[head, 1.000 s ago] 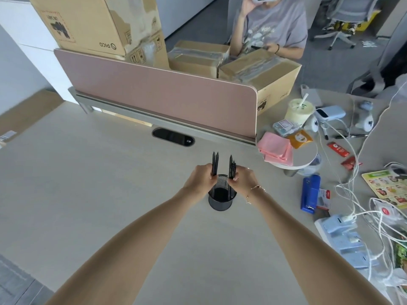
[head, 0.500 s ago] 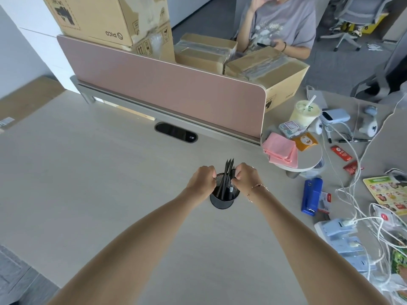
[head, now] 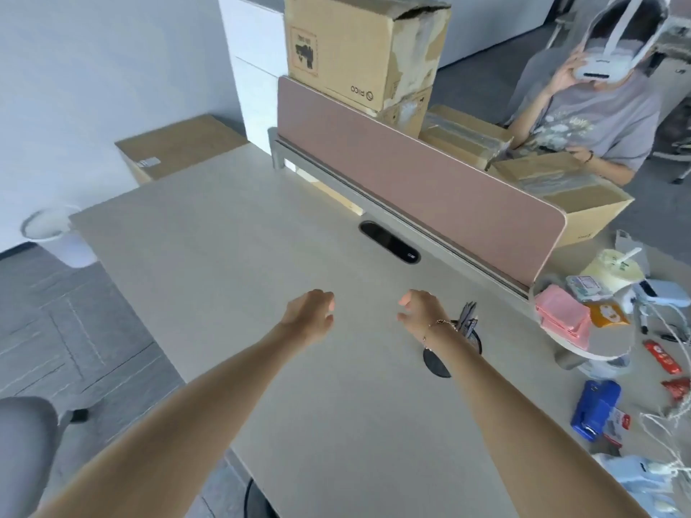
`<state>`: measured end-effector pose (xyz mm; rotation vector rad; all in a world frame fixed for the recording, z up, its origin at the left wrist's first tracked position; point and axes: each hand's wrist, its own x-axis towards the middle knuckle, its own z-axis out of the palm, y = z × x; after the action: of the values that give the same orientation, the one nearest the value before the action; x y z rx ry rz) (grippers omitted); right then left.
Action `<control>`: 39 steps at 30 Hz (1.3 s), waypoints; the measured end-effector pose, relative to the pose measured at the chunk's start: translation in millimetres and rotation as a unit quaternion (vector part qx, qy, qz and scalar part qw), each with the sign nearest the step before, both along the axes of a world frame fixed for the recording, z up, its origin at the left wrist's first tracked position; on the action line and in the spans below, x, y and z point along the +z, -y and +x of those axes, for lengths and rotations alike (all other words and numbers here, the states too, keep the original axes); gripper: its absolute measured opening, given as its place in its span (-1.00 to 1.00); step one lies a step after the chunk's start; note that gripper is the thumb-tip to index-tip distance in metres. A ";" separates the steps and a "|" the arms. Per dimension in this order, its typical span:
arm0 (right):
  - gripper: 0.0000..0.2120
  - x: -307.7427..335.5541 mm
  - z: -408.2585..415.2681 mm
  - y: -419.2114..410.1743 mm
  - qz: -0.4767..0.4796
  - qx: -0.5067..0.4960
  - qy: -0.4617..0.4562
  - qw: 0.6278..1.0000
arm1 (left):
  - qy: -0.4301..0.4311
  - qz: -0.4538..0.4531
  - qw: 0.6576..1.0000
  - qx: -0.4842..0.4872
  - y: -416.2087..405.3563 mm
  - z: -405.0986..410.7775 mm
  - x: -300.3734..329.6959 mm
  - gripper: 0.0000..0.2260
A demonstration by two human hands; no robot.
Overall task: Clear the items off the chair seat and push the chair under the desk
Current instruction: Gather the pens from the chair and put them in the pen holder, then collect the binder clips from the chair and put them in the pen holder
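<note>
A black mesh pen holder (head: 437, 362) with several dark pens (head: 467, 318) stands on the pale desk (head: 261, 237), partly hidden behind my right wrist. My right hand (head: 420, 310) hovers just left of the holder, fingers loosely curled, holding nothing. My left hand (head: 312, 312) hangs over the bare desk further left, also empty. A grey chair part (head: 26, 435) shows at the lower left edge; its seat is out of view.
A pink divider panel (head: 411, 181) with cardboard boxes (head: 359, 46) behind it borders the desk's far side. Clutter fills the right: pink cloth (head: 561, 315), blue stapler (head: 596, 409), cup (head: 613, 271), white cables (head: 669, 424). A person sits beyond the divider. A white bin (head: 56, 233) stands left.
Both hands lowered the pens into the holder, let go and drew back to the left. The view swung left, showing the desk's left end and floor.
</note>
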<state>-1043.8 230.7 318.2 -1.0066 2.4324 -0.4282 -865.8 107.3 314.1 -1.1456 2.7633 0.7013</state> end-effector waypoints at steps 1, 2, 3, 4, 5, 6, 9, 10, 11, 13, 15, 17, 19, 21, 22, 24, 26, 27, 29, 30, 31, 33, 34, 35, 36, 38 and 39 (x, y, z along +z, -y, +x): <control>-0.70 2.8 13.6 12.6 0.006 0.022 0.000 1.000 | 0.002 -0.004 1.000 0.020 8.7 22.4 2.8 -0.78; -0.70 5.3 27.7 25.4 0.011 0.044 -0.003 0.999 | 0.002 -0.009 0.999 0.042 17.8 45.9 5.2 -0.77; -0.70 7.8 42.4 38.0 0.013 0.064 -0.007 0.998 | 0.000 -0.015 0.998 0.065 26.8 69.9 7.7 -0.77; -0.70 8.9 57.7 50.5 0.013 0.081 -0.010 0.997 | -0.001 -0.023 0.996 0.086 35.2 94.6 9.6 -0.77; -0.70 9.7 74.0 62.6 0.013 0.098 -0.012 0.995 | 0.004 -0.030 0.994 0.104 43.1 119.8 11.2 -0.77; -0.71 9.6 91.4 74.8 0.013 0.116 -0.013 0.993 | 0.012 -0.035 0.992 0.122 50.2 145.3 12.6 -0.76; -0.73 7.4 147.1 108.5 0.016 0.176 -0.011 0.984 | 0.039 -0.036 0.983 0.178 64.1 220.6 12.8 -0.73; -0.74 6.6 167.4 118.7 0.018 0.196 -0.010 0.980 | 0.046 -0.035 0.979 0.196 66.4 245.6 12.0 -0.72; -0.76 5.1 188.3 128.8 0.020 0.217 -0.010 0.976 | 0.050 -0.034 0.974 0.217 68.1 270.6 10.6 -0.72; -0.85 1.6 232.2 148.0 0.028 0.265 -0.013 0.964 | 0.060 -0.033 0.963 0.260 69.8 322.0 6.1 -0.72; -0.92 -1.6 279.1 165.5 0.039 0.309 -0.023 0.950 | 0.074 -0.031 0.952 0.296 69.1 374.7 0.7 -0.71; -0.85 -3.5 329.6 178.6 0.045 0.346 -0.027 0.937 | 0.084 -0.026 0.940 0.329 66.3 428.4 -5.6 -0.70; -0.77 -7.8 381.0 188.6 0.045 0.377 -0.022 0.925 | 0.091 -0.020 0.927 0.363 62.0 481.2 -12.1 -0.70; -0.73 -12.0 431.1 197.3 0.048 0.399 -0.015 0.916 | 0.103 -0.019 0.915 0.391 56.7 531.0 -16.8 -0.69; -0.71 -14.4 455.3 200.6 0.050 0.404 -0.010 0.913 | 0.110 -0.018 0.909 0.402 53.4 554.6 -18.5 -0.68; -0.70 -18.7 502.4 207.2 0.054 0.428 -0.009 0.902 | 0.117 -0.009 0.898 0.424 47.0 600.1 -21.7 -0.67; -0.71 -23.4 548.3 214.9 0.061 0.461 -0.018 0.885 | 0.114 0.003 0.886 0.450 41.2 643.6 -25.9 -0.68; -0.73 -24.2 570.3 218.1 0.063 0.477 -0.022 0.877 | 0.108 0.007 0.880 0.463 38.2 663.4 -27.4 -0.70; -0.74 -24.6 611.8 224.1 0.066 0.504 -0.022 0.861 | 0.097 0.008 0.868 0.487 31.5 699.7 -28.9 -0.73; -0.74 -24.1 630.5 226.5 0.070 0.514 -0.018 0.855 | 0.096 0.010 0.862 0.498 27.3 715.2 -28.9 -0.73; -0.73 -24.8 648.5 229.1 0.071 0.524 -0.017 0.849 | 0.097 0.014 0.856 0.507 23.2 730.1 -30.3 -0.72; -0.71 -25.0 682.5 233.3 0.067 0.542 -0.015 0.837 | 0.102 0.025 0.845 0.524 14.6 756.3 -35.1 -0.68; -0.71 -26.6 698.4 235.0 0.069 0.551 -0.008 0.832 | 0.104 0.033 0.841 0.530 10.1 768.2 -38.7 -0.66; -0.71 -29.5 713.5 237.2 0.070 0.560 -0.001 0.826 | 0.106 0.039 0.836 0.537 6.3 779.0 -43.4 -0.65; -0.71 -33.0 727.9 240.2 0.073 0.569 0.004 0.819 | 0.108 0.045 0.830 0.545 3.2 789.6 -48.7 -0.65; -0.72 -40.9 754.3 246.9 0.078 0.587 0.007 0.806 | 0.110 0.055 0.818 0.561 -1.1 807.4 -57.9 -0.64; -0.72 -45.5 766.5 251.2 0.082 0.595 0.009 0.800 | 0.109 0.060 0.812 0.570 -1.8 815.4 -62.2 -0.64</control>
<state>-277.3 -20.5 272.7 -2.1032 1.3188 0.2217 -50.4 109.1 251.8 -2.5999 1.5537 0.6778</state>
